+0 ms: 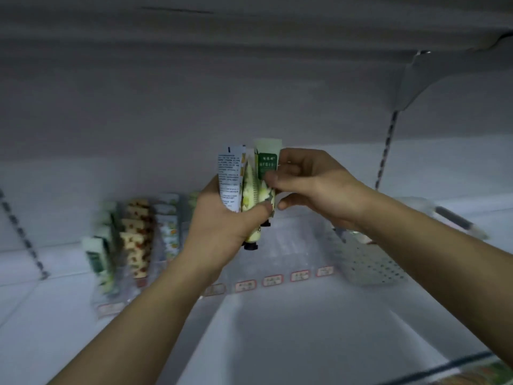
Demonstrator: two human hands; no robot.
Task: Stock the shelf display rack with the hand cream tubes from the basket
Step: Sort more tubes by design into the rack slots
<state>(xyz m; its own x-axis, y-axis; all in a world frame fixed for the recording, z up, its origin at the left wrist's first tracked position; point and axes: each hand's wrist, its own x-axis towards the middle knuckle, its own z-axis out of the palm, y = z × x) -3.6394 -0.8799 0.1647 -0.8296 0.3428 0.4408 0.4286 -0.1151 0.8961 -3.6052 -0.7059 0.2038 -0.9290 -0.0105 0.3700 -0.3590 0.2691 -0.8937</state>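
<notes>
The left hand holds a small bunch of hand cream tubes up in front of the shelf. Its fingers are curled round the bunch, with the thumb pressed across the front. The tubes stand almost upright, flat ends up and black caps down. One tube shows a white back with small print, one has a yellow and green picture, and one has a dark green label. The right hand is just beside the bunch. Its thumb and first fingers pinch the tube with the green label, the one on the right side of the bunch. The other fingers of that hand are loosely curled below. Behind the hands sits a clear display rack on the shelf, split into narrow rows. The rows on the left hold tubes lying one behind another: a row of white and green tubes, a row of cream tubes with red spots, and a row of pale tubes with small flowers. Little red and white price tags line the front edge of the rack. To the right of the rack stands a white basket with small holes in its wall. The right wrist hides part of it. The picture is blurry, so what lies in the basket cannot be told.
</notes>
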